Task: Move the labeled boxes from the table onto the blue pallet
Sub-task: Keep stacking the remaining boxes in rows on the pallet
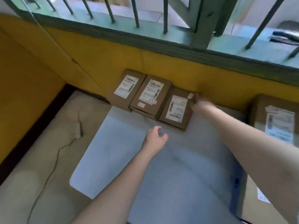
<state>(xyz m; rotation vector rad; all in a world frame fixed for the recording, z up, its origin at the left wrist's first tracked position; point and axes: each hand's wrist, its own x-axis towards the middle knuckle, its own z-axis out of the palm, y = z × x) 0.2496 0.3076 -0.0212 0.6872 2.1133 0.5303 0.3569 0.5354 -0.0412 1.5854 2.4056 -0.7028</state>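
Note:
Three brown labeled boxes lie in a row at the far edge of the pale blue pallet, against the yellow wall. The left box and middle box lie untouched. My right hand grips the far right corner of the right box, which rests flat on the pallet; the fingers are blurred. My left hand hovers over the pallet just in front of that box, fingers apart and holding nothing. A larger labeled box stands at the right edge, partly behind my right forearm.
A yellow wall with a green barred railing above it closes off the far side. Beige floor with a thin cable lies left of the pallet. Another labeled surface shows at the lower right.

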